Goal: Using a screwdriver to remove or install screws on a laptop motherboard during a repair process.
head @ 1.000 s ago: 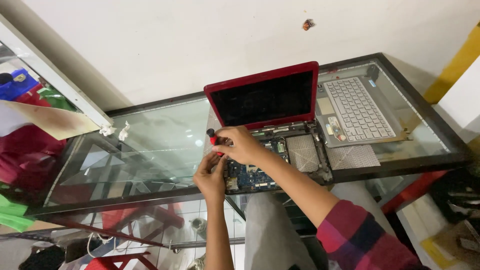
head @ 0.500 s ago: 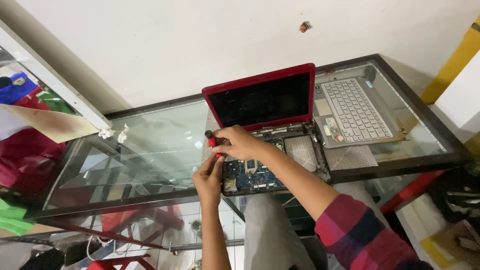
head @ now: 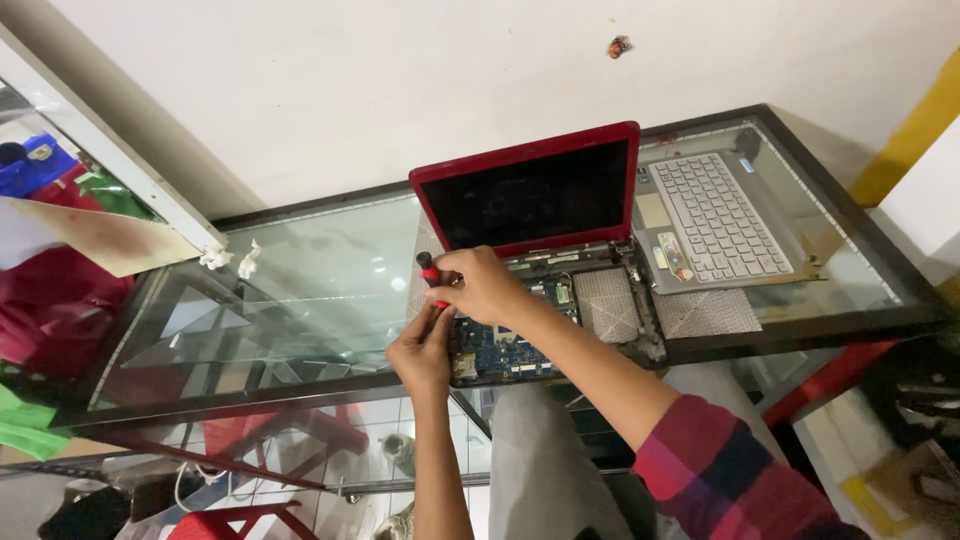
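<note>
surface: glass-topped table (head: 300, 290) with dark frame, against a pale wall; tiled floor visible through the glass, lower centre of frame.
unit under work: red laptop (head: 530, 190), lid up, screen dark, centre of frame; top cover off, blue circuit board (head: 505, 350) exposed in the base.
removed part: silver keyboard panel (head: 715, 215) set on the glass at upper right, just beside the laptop.
tool: red-handled screwdriver (head: 431, 274), near upright, at the left front corner of the base.
right hand (head: 480, 285): closed about the screwdriver handle, fingers curled, thumb toward the cap.
left hand (head: 422, 345): fingertips pinched together low on the shaft, steadying the tip; palm below the table edge line.
tip contact: hidden by both hands; cannot tell whether seated in a screw.
step in hand: judged as working a screw at the left edge of the board during strip-down.
next move calls for: steady downward pressure, tool kept square to the screw, left fingers holding the tip centred; care not to slip onto the board.
clutter: coloured cloth (head: 45, 300) at left edge of frame.
</note>
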